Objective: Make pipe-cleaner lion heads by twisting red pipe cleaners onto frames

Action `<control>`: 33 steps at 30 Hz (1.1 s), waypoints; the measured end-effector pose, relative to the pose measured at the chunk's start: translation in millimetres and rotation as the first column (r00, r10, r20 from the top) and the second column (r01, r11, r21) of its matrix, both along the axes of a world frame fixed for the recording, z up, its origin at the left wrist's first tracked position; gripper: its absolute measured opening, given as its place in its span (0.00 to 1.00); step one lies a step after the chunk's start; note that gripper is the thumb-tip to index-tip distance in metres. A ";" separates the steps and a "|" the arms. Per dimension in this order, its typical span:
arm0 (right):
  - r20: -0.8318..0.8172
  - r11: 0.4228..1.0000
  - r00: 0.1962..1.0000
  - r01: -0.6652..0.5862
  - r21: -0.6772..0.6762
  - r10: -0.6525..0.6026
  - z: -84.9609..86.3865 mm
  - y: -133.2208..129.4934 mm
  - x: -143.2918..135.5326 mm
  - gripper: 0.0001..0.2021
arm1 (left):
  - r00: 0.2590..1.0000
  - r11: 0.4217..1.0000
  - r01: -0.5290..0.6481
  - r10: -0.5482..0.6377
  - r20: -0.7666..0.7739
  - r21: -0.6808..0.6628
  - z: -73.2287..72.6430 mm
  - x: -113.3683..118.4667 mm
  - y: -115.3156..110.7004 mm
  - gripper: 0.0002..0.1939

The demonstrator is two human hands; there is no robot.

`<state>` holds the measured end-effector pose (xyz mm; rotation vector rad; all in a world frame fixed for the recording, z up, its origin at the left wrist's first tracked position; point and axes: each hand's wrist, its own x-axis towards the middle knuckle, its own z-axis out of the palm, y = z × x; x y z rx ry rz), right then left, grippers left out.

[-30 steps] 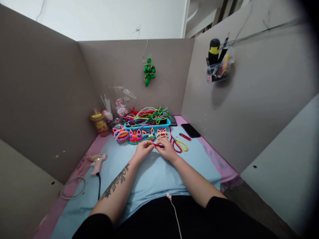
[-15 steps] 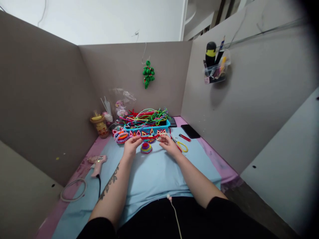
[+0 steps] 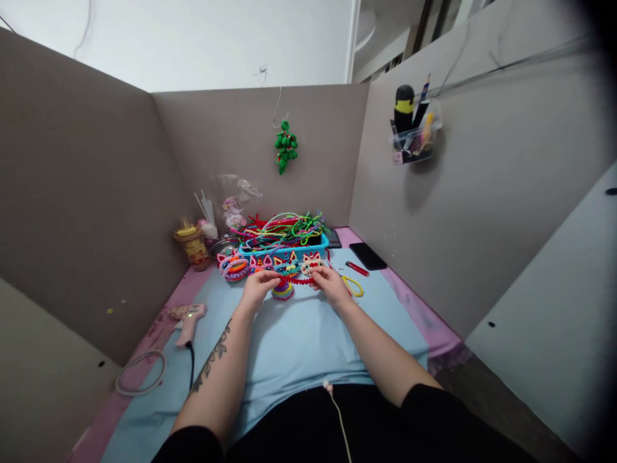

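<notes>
A red coiled strip (image 3: 299, 280) is stretched level between my hands. My left hand (image 3: 261, 287) pinches its left end, and my right hand (image 3: 330, 285) pinches its right end. Below the strip, partly hidden by it, a small striped dome (image 3: 283, 292) in purple, yellow and red rests on the blue cloth (image 3: 299, 341). Just behind my hands stand several colourful fuzzy figures with pointed ears, among them a white one (image 3: 312, 262) and a blue-yellow one (image 3: 286, 265). A purple and orange piece (image 3: 233, 266) lies to their left.
A blue basket (image 3: 284, 252) of fuzzy stems stands at the back. Yellow-handled scissors (image 3: 354, 286), a red cutter (image 3: 357, 268) and a black phone (image 3: 367, 256) lie right. A pink glue gun (image 3: 189, 321) and a lidded cup (image 3: 193, 247) are left. Panels enclose the table.
Both hands have come slightly lower and nearer to me with the red strip, which now crosses in front of the striped dome's top. The figures behind show more fully.
</notes>
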<state>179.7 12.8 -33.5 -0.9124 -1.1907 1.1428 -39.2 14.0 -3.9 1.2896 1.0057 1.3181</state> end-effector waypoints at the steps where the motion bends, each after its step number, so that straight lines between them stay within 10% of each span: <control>1: 0.002 1.000 1.000 0.004 -0.005 -0.004 0.1 -0.1 -0.2 0.16 | 1.000 1.000 0.000 0.000 -0.010 0.001 0.3 0.1 -0.2 0.15; 26: 0.002 0.985 0.989 0.149 0.090 -0.150 -12.4 7.1 2.7 0.10 | 0.994 0.998 -0.023 0.029 0.103 -0.056 -6.0 -1.6 6.1 0.26; 33: 0.000 0.990 0.997 0.076 0.116 -0.077 -8.4 2.6 -2.3 0.11 | 0.987 0.995 0.045 -0.031 -0.155 0.090 -2.5 11.1 -4.6 0.19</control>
